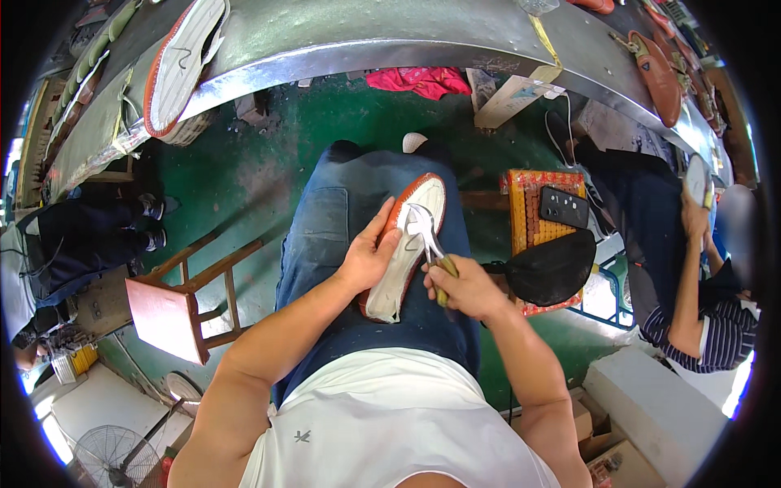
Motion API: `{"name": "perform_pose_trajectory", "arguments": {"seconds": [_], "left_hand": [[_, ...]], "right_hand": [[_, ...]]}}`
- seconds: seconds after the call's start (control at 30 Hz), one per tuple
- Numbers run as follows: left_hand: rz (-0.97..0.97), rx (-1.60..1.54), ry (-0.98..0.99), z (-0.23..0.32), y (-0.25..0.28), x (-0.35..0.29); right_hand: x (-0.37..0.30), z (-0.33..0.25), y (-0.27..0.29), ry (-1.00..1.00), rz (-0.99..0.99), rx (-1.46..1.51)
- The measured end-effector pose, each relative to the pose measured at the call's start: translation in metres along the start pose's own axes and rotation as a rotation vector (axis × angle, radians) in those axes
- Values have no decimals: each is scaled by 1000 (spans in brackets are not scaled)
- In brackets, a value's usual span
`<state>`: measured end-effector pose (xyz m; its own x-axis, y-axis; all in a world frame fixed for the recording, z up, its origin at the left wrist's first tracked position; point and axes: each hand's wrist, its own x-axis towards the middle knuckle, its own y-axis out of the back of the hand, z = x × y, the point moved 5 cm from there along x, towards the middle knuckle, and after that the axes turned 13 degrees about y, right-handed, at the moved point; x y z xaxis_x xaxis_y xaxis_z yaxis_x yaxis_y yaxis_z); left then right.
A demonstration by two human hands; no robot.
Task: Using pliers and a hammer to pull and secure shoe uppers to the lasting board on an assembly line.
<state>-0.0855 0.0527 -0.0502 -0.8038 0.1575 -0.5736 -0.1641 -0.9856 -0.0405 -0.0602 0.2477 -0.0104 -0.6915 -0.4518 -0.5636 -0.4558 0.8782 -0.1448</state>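
The shoe lies sole-up on the person's lap, long axis running away from the body — left hand grasps its edge, right hand clenches pliers just right of it.

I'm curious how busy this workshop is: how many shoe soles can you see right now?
At least 4: one sole on the lap, gripped by the left hand; one on the metal bench, upper left; one brown upper right; one with the neighbouring person. More may be hidden.

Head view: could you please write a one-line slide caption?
Left hand steadies a white, orange-edged shoe sole on the lap while right hand works metal pliers on it.
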Motion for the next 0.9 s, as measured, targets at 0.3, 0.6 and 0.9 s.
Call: {"name": "perform_pose_trajectory", "arguments": {"seconds": [0.3,0.6,0.9], "left_hand": [[-5,619,-371,41,1,-8],[31,782,-349,40,-7,-11],[-152,569,150,35,10,1]], "right_hand": [[-11,32,7,-78,-184,694],[23,-31,41,203,87,-375],[1,-40,15,414,-2,-802]]}}
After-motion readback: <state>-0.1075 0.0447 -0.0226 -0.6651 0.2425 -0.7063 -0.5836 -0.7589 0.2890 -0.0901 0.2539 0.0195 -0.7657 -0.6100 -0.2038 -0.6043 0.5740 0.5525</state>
